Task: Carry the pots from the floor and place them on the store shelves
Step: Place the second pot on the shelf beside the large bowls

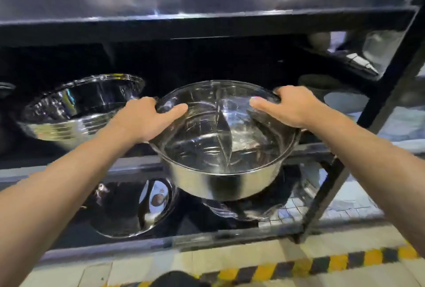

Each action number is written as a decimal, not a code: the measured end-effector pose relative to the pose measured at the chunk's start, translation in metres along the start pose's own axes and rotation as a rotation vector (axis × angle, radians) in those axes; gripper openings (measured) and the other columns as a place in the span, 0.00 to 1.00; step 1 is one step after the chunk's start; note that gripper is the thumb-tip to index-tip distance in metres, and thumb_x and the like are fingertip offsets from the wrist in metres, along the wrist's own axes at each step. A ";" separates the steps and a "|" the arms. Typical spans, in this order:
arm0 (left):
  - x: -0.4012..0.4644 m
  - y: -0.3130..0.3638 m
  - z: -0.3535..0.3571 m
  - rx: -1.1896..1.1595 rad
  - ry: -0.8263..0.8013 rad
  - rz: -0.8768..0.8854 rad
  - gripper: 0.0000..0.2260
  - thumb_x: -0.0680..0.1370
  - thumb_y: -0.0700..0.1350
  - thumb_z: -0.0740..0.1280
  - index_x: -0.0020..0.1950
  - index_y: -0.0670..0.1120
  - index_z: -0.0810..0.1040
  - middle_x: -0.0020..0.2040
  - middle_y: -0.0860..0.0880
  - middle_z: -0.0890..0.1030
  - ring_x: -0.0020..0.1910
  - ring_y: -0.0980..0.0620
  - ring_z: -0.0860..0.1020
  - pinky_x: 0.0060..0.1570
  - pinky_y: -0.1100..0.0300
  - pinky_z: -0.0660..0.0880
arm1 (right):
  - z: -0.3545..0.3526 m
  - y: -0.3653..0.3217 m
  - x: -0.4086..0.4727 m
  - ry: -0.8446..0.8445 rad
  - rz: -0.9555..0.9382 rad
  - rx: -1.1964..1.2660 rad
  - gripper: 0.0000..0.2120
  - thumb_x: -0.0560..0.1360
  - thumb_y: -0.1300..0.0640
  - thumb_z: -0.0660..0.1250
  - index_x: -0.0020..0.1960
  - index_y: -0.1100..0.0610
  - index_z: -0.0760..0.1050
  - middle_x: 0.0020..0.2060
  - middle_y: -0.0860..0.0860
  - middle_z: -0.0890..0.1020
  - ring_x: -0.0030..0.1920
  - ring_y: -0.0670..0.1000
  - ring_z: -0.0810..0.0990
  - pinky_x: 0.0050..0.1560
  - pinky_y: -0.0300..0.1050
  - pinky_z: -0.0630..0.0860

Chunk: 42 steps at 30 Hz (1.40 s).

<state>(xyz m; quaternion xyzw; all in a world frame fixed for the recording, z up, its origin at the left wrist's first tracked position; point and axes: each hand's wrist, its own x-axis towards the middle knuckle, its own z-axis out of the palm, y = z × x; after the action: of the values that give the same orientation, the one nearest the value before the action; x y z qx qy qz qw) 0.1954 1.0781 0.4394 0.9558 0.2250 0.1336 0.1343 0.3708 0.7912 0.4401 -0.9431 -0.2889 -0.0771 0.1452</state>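
A shiny steel pot (pixel 220 181) with a curved divider inside is held in front of the middle shelf (pixel 138 165) of a black metal rack, half over its front edge. My left hand (pixel 147 119) grips the pot's left rim, thumb inside. My right hand (pixel 292 107) grips the right rim at a handle, thumb over the edge. The pot is level, its bottom hanging below the shelf's front bar.
A stack of steel basins (pixel 78 107) sits tilted on the same shelf to the left. More pots (pixel 138 208) stand on the bottom shelf, and large ones on the top shelf (pixel 207 4). The rack's right post (pixel 333 183) is close. A yellow-black stripe (pixel 322 263) marks the tiled floor.
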 end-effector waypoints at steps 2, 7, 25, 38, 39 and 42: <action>0.008 -0.003 0.004 -0.031 0.004 -0.045 0.47 0.60 0.86 0.51 0.49 0.47 0.83 0.45 0.46 0.84 0.48 0.42 0.80 0.50 0.48 0.77 | 0.007 0.004 0.009 0.022 0.030 0.036 0.53 0.58 0.11 0.47 0.50 0.56 0.79 0.43 0.55 0.81 0.48 0.62 0.79 0.50 0.55 0.77; 0.000 -0.004 0.002 -0.168 0.042 -0.068 0.44 0.70 0.79 0.53 0.69 0.47 0.76 0.62 0.42 0.80 0.61 0.41 0.77 0.62 0.46 0.73 | 0.013 0.011 0.024 -0.052 0.096 0.071 0.48 0.62 0.14 0.54 0.43 0.59 0.80 0.39 0.54 0.82 0.40 0.53 0.79 0.39 0.50 0.74; -0.101 -0.003 0.054 -0.391 0.148 0.023 0.49 0.60 0.83 0.60 0.75 0.64 0.49 0.67 0.49 0.76 0.49 0.47 0.80 0.43 0.48 0.78 | -0.015 -0.005 -0.077 0.367 0.173 0.305 0.44 0.70 0.17 0.48 0.62 0.50 0.76 0.48 0.43 0.83 0.50 0.49 0.79 0.45 0.45 0.69; -0.077 0.028 0.076 -0.335 0.072 -0.009 0.59 0.58 0.84 0.60 0.75 0.44 0.59 0.66 0.45 0.77 0.62 0.42 0.77 0.58 0.43 0.76 | 0.061 -0.015 -0.097 -0.017 0.103 0.405 0.74 0.57 0.17 0.67 0.81 0.54 0.29 0.78 0.56 0.67 0.72 0.56 0.73 0.66 0.48 0.73; -0.069 0.030 0.078 -0.284 0.081 -0.010 0.61 0.58 0.84 0.58 0.77 0.42 0.57 0.65 0.44 0.78 0.61 0.41 0.77 0.58 0.41 0.75 | 0.062 -0.012 -0.089 -0.020 0.109 0.395 0.75 0.56 0.17 0.67 0.81 0.56 0.29 0.78 0.57 0.68 0.71 0.57 0.73 0.64 0.46 0.73; -0.045 0.036 0.086 -0.155 0.090 -0.031 0.64 0.60 0.84 0.55 0.81 0.40 0.49 0.66 0.44 0.77 0.64 0.39 0.74 0.61 0.39 0.71 | 0.067 -0.006 -0.065 -0.033 0.137 0.381 0.75 0.57 0.18 0.67 0.81 0.58 0.29 0.76 0.59 0.69 0.68 0.58 0.76 0.59 0.44 0.72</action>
<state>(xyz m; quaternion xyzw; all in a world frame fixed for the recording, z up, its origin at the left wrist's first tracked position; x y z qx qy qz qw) 0.1983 1.0094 0.3623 0.9320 0.2343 0.1915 0.1995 0.3178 0.7830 0.3632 -0.9172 -0.2359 0.0044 0.3210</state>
